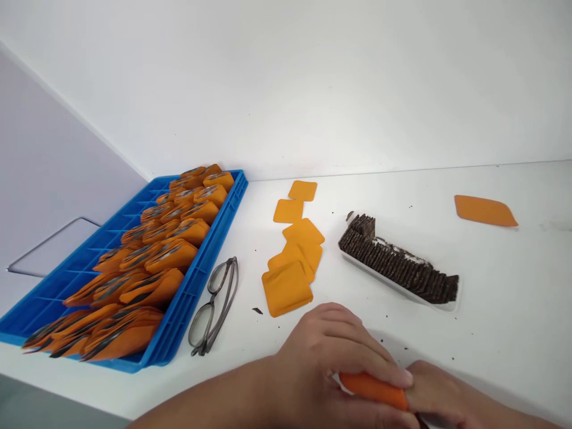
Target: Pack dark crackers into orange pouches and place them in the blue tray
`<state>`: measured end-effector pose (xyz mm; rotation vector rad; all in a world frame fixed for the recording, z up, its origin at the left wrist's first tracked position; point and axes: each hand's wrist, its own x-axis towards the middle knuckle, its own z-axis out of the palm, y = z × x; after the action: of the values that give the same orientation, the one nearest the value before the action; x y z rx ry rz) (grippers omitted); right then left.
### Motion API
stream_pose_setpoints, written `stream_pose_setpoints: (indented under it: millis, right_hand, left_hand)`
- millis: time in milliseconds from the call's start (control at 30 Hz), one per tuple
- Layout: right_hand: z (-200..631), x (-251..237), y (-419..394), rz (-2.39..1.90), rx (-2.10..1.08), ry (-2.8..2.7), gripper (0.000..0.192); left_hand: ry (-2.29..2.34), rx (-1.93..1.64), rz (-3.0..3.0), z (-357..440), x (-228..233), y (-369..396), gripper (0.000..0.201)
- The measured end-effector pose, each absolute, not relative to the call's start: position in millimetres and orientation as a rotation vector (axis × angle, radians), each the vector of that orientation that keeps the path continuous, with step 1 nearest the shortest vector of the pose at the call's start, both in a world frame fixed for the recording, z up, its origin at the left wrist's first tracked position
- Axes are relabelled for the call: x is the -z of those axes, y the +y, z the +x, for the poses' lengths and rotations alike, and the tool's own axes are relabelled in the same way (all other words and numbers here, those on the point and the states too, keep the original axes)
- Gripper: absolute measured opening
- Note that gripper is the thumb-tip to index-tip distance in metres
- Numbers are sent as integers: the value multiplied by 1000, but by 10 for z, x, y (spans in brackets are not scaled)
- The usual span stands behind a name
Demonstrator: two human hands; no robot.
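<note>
My left hand (335, 351) is wrapped around an orange paper pouch (375, 390), low in the view, its thumb and fingers along both sides. Against the pouch's right end is my right hand (440, 390), with fingers closed and partly hidden. A sliver of something dark brown shows below, between the two hands; its kind cannot be made out. Beyond them stands a clear plastic tray (452, 307) holding a row of thin, dark brown square pieces (397, 262). Several flat orange pouches (288, 289) lie overlapping on the white table, left of that tray.
A blue plastic crate (179, 325) at left holds rows of bulging orange pouches (172, 256). Folded eyeglasses (214, 310) lie beside it. One separate orange pouch (485, 210) rests at far right. Dark crumbs dot the table, and a white wall (357, 83) rises behind.
</note>
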<state>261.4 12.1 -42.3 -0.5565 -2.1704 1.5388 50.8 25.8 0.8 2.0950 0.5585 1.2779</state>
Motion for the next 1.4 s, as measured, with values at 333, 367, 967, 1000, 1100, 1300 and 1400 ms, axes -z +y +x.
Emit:
stream_pose_setpoints:
  millis: [333,367,967,1000,1100,1300,1400]
  right_hand:
    - [2632,33,111,-816,-1287,-2124,12]
    - [2663,-48,124,-847,-1256,-2101,11]
    - [2637,94,180,-524,-1847,-1664,31]
    - [2605,45,148,-540,-1832,-1648,29]
    - [2521,-79,56,-627,-1746,-1671,14]
    - [2434,-199,16,-712,-1433,-1809,55]
    - [2435,-253,38,-681,-1206,-1953,57]
  left_hand:
    - [572,-1399,2058,610,45,371,35]
    - [601,-1397,2050,595,13,374,38]
    - [636,-1162,873,769,-333,223,25]
    - [621,-1154,867,784,-325,217,25]
    - [603,-1128,879,797,-304,213,30]
    - [585,-969,891,773,-269,219,38]
    - [462,-952,915,741,-303,198,30]
